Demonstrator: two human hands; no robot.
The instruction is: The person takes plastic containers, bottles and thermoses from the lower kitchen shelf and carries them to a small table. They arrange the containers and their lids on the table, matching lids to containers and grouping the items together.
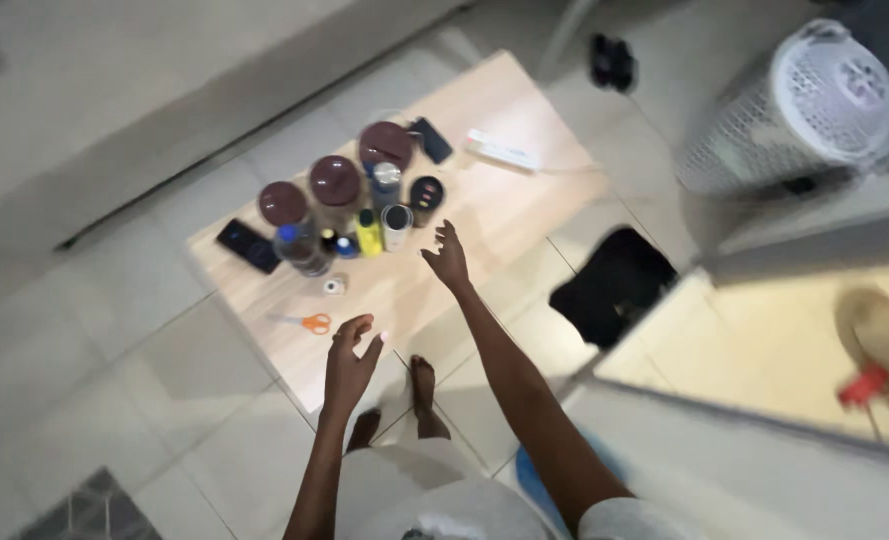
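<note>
Fingers (448, 236) of the right hand (449, 262) are spreading loosely, holding nothing, and are hovering over the bare wood of the low table (524, 200), just short of the cluster of containers. Nearest to those fingertips is standing a small silver-topped canister (396, 226), apart from them and not being touched. Beside the canister, a yellow bottle (368, 234) with a dark cap is standing upright, and on its far side a dark oval lid (426, 194) is lying flat.

Fingers (364, 330) of the left hand (349, 362) are likewise opening (palm turned inward, nothing gripped), hanging over the table's near edge. Orange-handled scissors (307, 322) are lying just beside this hand, towards the canister, not touching it. A small roll of tape (334, 287) is sitting between the scissors and the canister.

Behind the canister, three jars with maroon lids (335, 180) are standing in a row, and a blue-capped bottle (289, 238) is standing near them. A dark phone (247, 245) is lying at the table's left end, well apart from the canister, and a white power strip (500, 151) is lying at the far right end. Beyond the table, a white laundry basket (794, 110) is lying tipped on its side, and bare feet (422, 385) are resting on the tiled floor below the near edge.
</note>
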